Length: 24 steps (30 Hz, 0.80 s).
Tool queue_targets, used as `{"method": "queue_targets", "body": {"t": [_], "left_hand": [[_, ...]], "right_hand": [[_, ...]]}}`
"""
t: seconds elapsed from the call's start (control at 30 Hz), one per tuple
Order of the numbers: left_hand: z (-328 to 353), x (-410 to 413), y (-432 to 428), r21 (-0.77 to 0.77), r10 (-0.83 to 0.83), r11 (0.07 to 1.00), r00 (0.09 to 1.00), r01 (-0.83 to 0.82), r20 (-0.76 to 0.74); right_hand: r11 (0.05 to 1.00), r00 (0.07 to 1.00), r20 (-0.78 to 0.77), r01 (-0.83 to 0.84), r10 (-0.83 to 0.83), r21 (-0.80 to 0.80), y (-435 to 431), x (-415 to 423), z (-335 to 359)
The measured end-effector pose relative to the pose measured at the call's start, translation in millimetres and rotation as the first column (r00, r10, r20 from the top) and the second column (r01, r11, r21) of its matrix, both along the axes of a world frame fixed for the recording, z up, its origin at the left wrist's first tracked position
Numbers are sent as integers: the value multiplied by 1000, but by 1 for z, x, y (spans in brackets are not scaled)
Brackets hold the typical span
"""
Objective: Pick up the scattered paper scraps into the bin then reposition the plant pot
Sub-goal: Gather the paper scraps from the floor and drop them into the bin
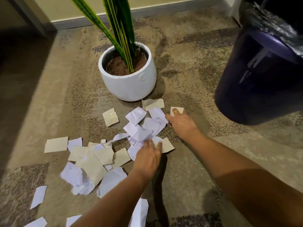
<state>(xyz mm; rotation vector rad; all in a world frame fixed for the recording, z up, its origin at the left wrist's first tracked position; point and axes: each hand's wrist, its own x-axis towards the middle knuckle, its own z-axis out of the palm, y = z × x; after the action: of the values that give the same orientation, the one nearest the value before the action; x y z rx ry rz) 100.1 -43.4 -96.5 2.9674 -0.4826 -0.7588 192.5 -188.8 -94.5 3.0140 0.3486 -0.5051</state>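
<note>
Several white and beige paper scraps [91, 158] lie scattered over the carpet in front of a white plant pot [129, 84] with long green leaves. My left hand [148, 154] lies flat, fingers spread, on white scraps in the middle of the pile. My right hand [180, 122] reaches further out, its fingers resting on a beige scrap [179, 109] and the edge of a white one. Neither hand visibly holds anything. A dark blue bin [255, 76] with a black liner stands at the right.
The patterned carpet [188, 169] covers the floor. A wall with a grey baseboard [91, 22] runs behind the pot. More scraps [38, 196] lie at the lower left near the frame's edge.
</note>
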Motion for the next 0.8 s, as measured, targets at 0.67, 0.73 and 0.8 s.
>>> {"method": "queue_targets", "body": {"t": [0.67,0.73,0.8], "left_hand": [[51,14,-29,-449,360,846,929,-286,88],[70,25,-43,-576,440,746,897,-336,47],[93,34,-58,-703,487,605,872,-374,-45]], "right_hand": [[528,808,-91,460,-582,714,-62,-70,66],[442,760,-58,437,-647,783,-70,-73,81],[346,709,-56,410,-703,844,-77,-75,99]]}}
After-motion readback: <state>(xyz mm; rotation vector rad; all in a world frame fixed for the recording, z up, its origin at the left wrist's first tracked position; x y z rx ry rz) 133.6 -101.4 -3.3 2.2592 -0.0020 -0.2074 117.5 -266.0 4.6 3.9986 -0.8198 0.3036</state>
